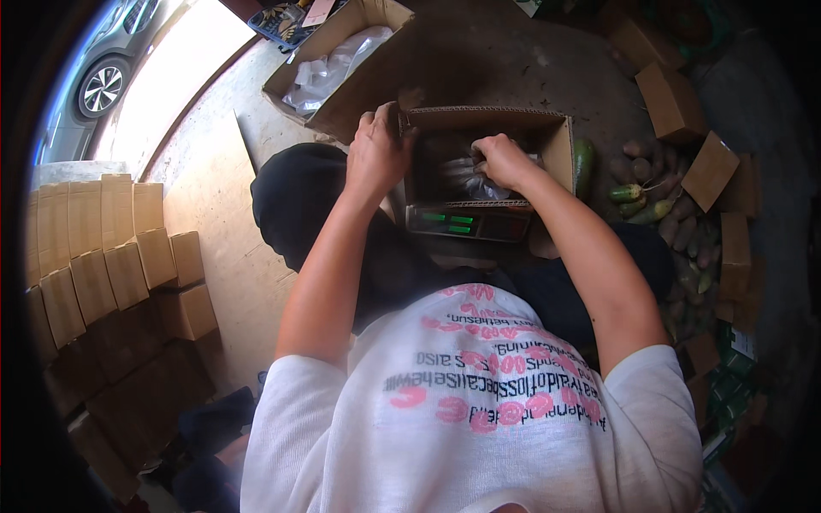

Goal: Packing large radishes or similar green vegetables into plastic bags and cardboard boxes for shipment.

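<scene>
An open cardboard box (pixel 558 154) stands on a digital scale (pixel 503 227) with a lit green display, between my knees. My left hand (pixel 376 152) is closed over the box's left wall, fingers curled at its rim. Inside the box, my right hand (pixel 506 162) pinches part of a crumpled clear plastic bag (pixel 466 181). What lies under or in the bag is too dark to make out. Just beyond the box's right wall lies a long green vegetable (pixel 583 162).
A larger carton (pixel 342 90) holding clear plastic bags stands at the far left. Root vegetables (pixel 680 227) lie heaped on the floor to my right, near loose cartons (pixel 671 103). Stacked cardboard boxes (pixel 111 265) line the left side. A car (pixel 103 85) shows outside.
</scene>
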`<state>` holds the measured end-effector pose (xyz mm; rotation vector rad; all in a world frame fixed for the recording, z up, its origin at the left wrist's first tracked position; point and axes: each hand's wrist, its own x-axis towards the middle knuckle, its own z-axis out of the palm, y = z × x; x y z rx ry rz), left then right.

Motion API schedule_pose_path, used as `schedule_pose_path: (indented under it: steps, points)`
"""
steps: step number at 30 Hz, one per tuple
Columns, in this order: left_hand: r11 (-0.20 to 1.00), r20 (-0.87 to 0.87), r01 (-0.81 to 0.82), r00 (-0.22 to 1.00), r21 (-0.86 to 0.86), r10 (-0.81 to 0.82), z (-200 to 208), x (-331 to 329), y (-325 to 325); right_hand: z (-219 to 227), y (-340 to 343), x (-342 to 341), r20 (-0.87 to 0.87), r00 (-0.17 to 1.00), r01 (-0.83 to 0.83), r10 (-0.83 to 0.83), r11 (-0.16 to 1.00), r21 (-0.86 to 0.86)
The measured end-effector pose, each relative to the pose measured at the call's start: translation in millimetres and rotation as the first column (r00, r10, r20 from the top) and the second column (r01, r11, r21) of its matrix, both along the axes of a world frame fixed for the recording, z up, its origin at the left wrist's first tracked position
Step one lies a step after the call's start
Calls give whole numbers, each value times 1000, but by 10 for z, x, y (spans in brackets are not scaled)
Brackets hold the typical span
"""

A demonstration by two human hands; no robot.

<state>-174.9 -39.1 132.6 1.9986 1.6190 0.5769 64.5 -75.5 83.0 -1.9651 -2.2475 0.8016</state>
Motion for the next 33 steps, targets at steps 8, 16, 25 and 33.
schedule_pose_path:
  steps: [8, 16, 25, 33]
  points:
    - [996, -67, 76, 995, 39, -73, -147, 36, 218, 14, -80, 23, -173, 984, -37, 39, 999, 16]
    - [912, -410, 9, 892, -410, -193, 152, -115, 173, 999, -316, 936, 365, 855, 297, -368, 925, 235]
    - [851, -426, 65, 844, -521, -326, 143, -94, 459, 369, -171, 1262, 229, 905, 393, -358, 909, -135]
    - [984, -342, 66, 932, -164, -119, 1604, -1218, 1327, 2178, 863, 409, -205, 940, 291, -271, 954, 76]
